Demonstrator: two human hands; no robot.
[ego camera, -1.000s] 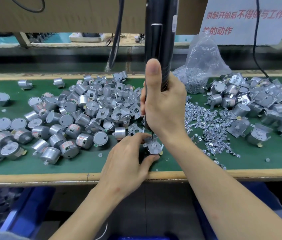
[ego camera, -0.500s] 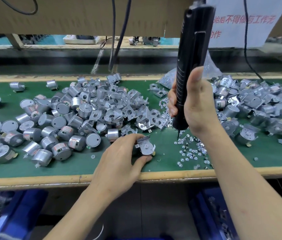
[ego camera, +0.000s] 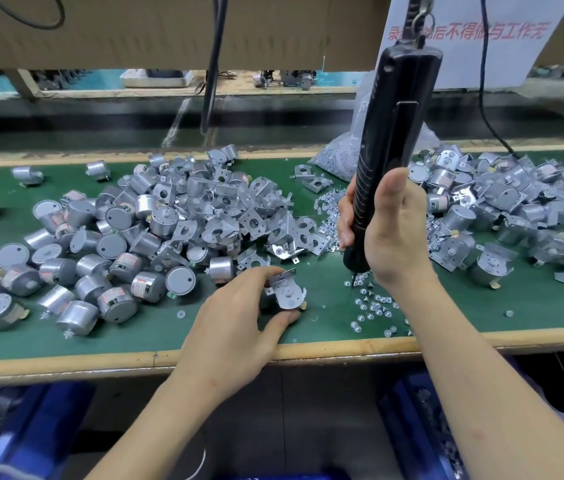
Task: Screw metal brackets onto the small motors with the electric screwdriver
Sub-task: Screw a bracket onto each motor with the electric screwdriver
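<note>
the left hand (ego camera: 239, 327) has its grip curled round a small motor (ego camera: 290, 301), a short round can of dull silver metal. the thumb is at its near side and the fingers over the far side. a folded sheet-metal bracket (ego camera: 282, 276) with stamped tabs sits across the motor's top. the motor rests on the green surface (ego camera: 308, 329), near the front edge.

the right hand (ego camera: 391, 233) wraps its grip round the electric screwdriver (ego camera: 395, 133), a long black barrel ribbed down one side, its top leaning right under a hook. its thin bit (ego camera: 352, 282) points down among scattered screws (ego camera: 374, 304), small shiny heads lying just right of the held motor, apart from it.

to the left is a heap of bare motors (ego camera: 107, 258), smooth cylinders with flat grey end caps, some with red-and-white labels. behind the held motor is a tangle of loose brackets (ego camera: 249, 220), angular plates with round holes. at the far right, bracketed motors (ego camera: 516, 209) pile up. a clear plastic bag (ego camera: 339, 154) of screws slumps behind the screwdriver.

the surface is a matte green mat edged by a pale wooden strip (ego camera: 343, 348). bare green runs in a band along the front and between the held motor and the screws. blue bins (ego camera: 38, 424) sit below the edge.
</note>
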